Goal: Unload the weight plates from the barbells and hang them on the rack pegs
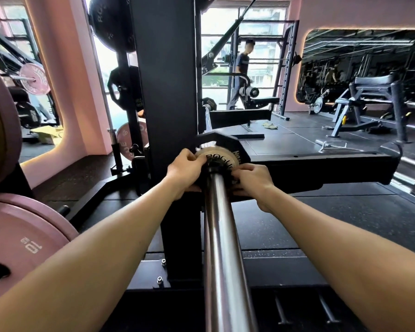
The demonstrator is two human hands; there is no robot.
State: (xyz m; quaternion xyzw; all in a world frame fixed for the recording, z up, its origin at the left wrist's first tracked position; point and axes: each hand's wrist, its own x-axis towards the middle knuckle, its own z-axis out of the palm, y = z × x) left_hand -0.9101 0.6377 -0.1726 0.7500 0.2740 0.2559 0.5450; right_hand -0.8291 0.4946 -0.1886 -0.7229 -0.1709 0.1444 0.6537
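Note:
A chrome barbell sleeve (222, 236) runs away from me at the centre. On it sit a small tan plate (222, 153) marked ROGUE and, behind it, a larger black plate (228, 138). A black collar (219, 167) sits on the sleeve in front of the tan plate. My left hand (186, 172) grips the collar and the tan plate's left edge. My right hand (253, 179) pinches the collar's right side. The fingertips are partly hidden behind the collar.
The black rack upright (164, 92) stands just left of the sleeve. Pink plates hang at the left, one marked 10 (22, 245). More plates (124, 89) hang on a far post. A person (241, 75) walks at the back near a bench (371, 101).

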